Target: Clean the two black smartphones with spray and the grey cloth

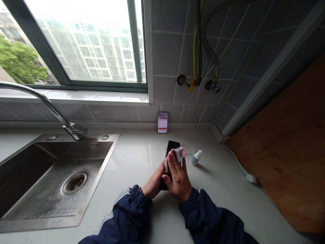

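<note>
In my left hand (153,182) is a black phone (173,145), tilted above the white countertop and gripped along its left side. My right hand (179,179) lies over the screen, its fingers pressing a pale grey-white wiping cloth (179,152) against the glass. Part of the cloth is hidden under those fingers. Just right of the phone's upper end stands a small white spray bottle (196,158) with a printed label. Behind the cloth, a thin clear plastic piece (188,149) and a small pink piece (184,152) show in part.
A second phone (163,122) with a lit screen leans upright against the backsplash. To the left are a steel sink (115,144) and a chrome faucet (54,106). A white cable with a plug (251,178) runs along the right side, beside a wooden panel (284,149).
</note>
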The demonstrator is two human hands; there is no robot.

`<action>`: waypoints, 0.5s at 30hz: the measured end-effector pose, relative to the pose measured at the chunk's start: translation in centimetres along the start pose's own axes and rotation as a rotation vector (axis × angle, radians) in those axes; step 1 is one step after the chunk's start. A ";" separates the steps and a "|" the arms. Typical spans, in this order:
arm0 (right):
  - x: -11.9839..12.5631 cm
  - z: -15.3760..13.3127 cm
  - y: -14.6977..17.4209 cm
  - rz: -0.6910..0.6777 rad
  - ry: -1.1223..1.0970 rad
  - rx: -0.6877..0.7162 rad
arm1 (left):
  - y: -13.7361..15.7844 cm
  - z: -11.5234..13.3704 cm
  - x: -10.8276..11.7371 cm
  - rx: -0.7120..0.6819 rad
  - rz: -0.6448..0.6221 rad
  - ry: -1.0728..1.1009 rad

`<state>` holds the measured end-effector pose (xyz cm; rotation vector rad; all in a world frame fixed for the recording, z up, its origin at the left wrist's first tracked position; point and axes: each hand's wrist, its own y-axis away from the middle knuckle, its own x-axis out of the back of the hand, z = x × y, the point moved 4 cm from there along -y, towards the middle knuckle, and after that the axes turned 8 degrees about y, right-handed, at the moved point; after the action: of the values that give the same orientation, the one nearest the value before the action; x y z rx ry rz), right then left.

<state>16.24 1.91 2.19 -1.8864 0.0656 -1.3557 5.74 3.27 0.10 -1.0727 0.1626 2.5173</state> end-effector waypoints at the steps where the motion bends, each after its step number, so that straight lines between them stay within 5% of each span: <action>1: 0.1 0.1 -0.1 0.008 0.000 -0.005 | 0.0 0.1 0.0 -0.010 0.006 -0.001; 8: 0.4 0.5 -0.3 0.022 -0.026 -0.013 | -0.1 0.3 0.1 -0.040 0.025 -0.010; 15: -0.3 0.4 0.0 -0.045 -0.029 -0.047 | -0.2 0.6 1.4 -0.073 0.186 0.096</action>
<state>16.45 2.27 1.87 -1.9574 0.0414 -1.3667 4.55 4.02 -0.51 -1.2610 0.2068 2.6546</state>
